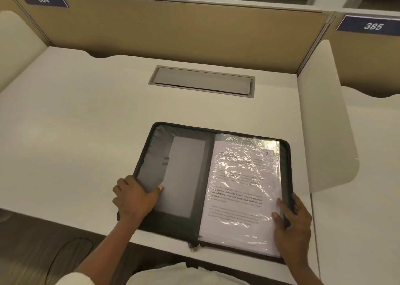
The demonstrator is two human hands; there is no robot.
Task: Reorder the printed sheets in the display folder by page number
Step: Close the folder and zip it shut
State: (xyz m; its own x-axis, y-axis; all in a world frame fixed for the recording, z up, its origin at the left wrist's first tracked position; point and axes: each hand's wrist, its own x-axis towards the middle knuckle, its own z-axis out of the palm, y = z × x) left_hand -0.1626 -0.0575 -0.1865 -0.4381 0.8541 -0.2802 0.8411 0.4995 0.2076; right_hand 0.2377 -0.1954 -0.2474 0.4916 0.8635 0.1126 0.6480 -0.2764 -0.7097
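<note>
A black zip display folder (184, 176) lies open near the desk's front edge. Its left half is a dark inner cover with a pocket. On its right half a printed sheet (240, 189) sits under a shiny, crinkled plastic sleeve, with more sleeves stacked beneath. My left hand (134, 198) grips the folder's left edge, thumb on the inner cover. At the right edge, my right hand (292, 219) holds the folder, its thumb lying on the top sleeve's lower right part and its fingers round the rim.
The white desk (86, 122) has a closed grey cable hatch (202, 82) set in its middle rear. Beige partition walls stand behind, white side dividers (324, 122) at left and right. Blue signs read 384 and 385. The floor shows below the front edge.
</note>
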